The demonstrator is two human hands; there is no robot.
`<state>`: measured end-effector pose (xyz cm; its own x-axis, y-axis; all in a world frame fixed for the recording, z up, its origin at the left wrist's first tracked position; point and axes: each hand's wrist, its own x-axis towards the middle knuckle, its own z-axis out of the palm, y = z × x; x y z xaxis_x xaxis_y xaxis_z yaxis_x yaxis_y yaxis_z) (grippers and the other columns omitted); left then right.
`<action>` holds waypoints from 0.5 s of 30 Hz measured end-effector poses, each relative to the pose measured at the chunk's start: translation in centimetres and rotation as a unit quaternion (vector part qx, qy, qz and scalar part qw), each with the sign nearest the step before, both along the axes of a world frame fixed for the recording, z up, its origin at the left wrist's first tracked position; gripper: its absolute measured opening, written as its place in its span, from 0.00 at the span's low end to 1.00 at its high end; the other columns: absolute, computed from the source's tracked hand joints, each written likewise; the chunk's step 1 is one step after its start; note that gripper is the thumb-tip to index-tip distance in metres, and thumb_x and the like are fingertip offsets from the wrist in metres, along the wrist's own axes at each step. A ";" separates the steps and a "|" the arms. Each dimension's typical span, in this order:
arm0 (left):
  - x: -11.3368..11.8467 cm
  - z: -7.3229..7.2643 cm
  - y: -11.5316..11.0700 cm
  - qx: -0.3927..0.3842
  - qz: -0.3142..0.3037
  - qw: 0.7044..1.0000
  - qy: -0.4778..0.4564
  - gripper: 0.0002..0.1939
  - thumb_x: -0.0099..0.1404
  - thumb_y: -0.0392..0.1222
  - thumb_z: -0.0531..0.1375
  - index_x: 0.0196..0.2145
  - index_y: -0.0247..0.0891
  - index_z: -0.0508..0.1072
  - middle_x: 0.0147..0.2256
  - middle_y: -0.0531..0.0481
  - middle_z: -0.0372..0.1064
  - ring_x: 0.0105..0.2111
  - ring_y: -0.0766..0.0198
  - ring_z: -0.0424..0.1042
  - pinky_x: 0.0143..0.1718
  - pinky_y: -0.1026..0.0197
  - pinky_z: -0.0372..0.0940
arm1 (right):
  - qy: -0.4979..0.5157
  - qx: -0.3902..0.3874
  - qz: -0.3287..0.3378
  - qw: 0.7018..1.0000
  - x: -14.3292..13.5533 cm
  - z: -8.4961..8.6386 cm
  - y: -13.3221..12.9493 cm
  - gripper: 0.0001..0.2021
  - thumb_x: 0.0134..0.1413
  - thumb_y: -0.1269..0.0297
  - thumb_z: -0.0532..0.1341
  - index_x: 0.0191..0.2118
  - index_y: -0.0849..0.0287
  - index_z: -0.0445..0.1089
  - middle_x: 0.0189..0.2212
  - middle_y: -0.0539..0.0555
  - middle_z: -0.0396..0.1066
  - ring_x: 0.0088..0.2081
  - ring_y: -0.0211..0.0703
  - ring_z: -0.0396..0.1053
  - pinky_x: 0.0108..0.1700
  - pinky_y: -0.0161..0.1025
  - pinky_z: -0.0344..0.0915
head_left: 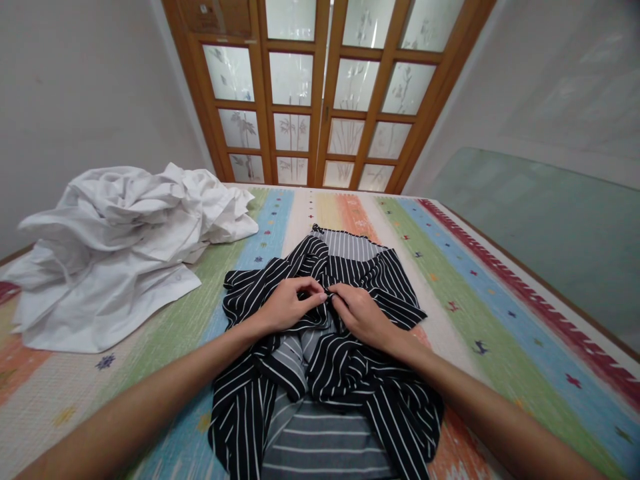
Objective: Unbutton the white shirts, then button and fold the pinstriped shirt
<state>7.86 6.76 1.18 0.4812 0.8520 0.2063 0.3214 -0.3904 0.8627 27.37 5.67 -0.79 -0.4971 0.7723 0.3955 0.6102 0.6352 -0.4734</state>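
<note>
Forearms (165, 389) flanked striped garment (345, 373), long axis toward far edge of bench (510, 353); left hand (286, 307), right hand (364, 317), equally near, pinched its middle.

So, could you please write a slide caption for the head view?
Left hand and right hand pinch a striped garment, white cloth to its left.

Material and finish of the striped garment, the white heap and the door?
Black-and-white striped garment: thin woven fabric, probably matte; soft folds, paler inner face.
Crumpled white cloth heap: likely cotton or a blend, matte; creases hold.
Brown-framed door: seemingly varnished wood, frosted glass panes; visible sheen, blurred light through plant motifs.
</note>
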 end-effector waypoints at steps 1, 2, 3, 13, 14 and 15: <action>0.0 0.0 0.0 0.003 0.003 1.000 0.001 0.09 0.63 0.43 0.58 0.32 0.37 0.74 0.32 0.50 0.74 0.34 0.63 0.70 0.40 0.60 0.64 | -0.001 -0.002 0.001 1.000 0.0 0.0 0.0 0.10 0.62 0.72 0.50 0.40 0.61 0.68 0.33 0.56 0.72 0.33 0.42 0.69 0.38 0.39 0.65; 0.1 0.0 -0.1 0.004 0.008 1.000 0.003 0.09 0.63 0.43 0.57 0.32 0.37 0.74 0.32 0.51 0.73 0.34 0.63 0.70 0.40 0.60 0.64 | -0.002 -0.002 0.002 1.000 0.0 0.0 0.0 0.09 0.62 0.71 0.50 0.40 0.61 0.68 0.33 0.55 0.72 0.33 0.42 0.69 0.38 0.39 0.65; 0.1 -0.1 -0.1 0.005 0.012 1.000 0.006 0.08 0.63 0.43 0.57 0.32 0.37 0.73 0.32 0.51 0.73 0.34 0.64 0.70 0.40 0.60 0.64 | -0.002 -0.001 0.001 1.000 0.0 -0.1 0.0 0.09 0.62 0.71 0.50 0.39 0.61 0.68 0.32 0.55 0.72 0.33 0.42 0.69 0.37 0.39 0.65; 0.3 -0.7 0.0 -0.004 0.033 0.999 0.016 0.08 0.63 0.43 0.55 0.30 0.37 0.70 0.28 0.53 0.68 0.30 0.65 0.66 0.36 0.62 0.61 | 0.006 -0.001 0.005 1.000 -0.2 -0.4 -0.2 0.09 0.61 0.72 0.50 0.40 0.61 0.67 0.31 0.55 0.71 0.33 0.42 0.69 0.38 0.39 0.65; 0.3 -0.8 0.0 -0.006 0.034 0.999 0.014 0.09 0.63 0.43 0.55 0.30 0.37 0.70 0.28 0.54 0.68 0.30 0.65 0.66 0.35 0.62 0.61 | 0.007 -0.002 0.006 1.000 -0.2 -0.5 -0.2 0.09 0.61 0.72 0.50 0.40 0.61 0.67 0.32 0.55 0.71 0.33 0.42 0.69 0.39 0.39 0.65; 0.3 -1.0 0.1 -0.008 0.034 0.999 0.013 0.09 0.63 0.43 0.55 0.30 0.37 0.69 0.28 0.54 0.68 0.31 0.65 0.66 0.35 0.62 0.61 | 0.009 -0.001 0.006 1.000 -0.2 -0.5 -0.2 0.09 0.61 0.72 0.50 0.40 0.62 0.67 0.32 0.55 0.72 0.33 0.42 0.69 0.39 0.39 0.65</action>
<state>8.18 6.83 0.22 0.4274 0.8858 0.1807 0.3694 -0.3535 0.8594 27.21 5.51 -1.30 -0.4998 0.7672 0.4021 0.5941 0.6414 -0.4855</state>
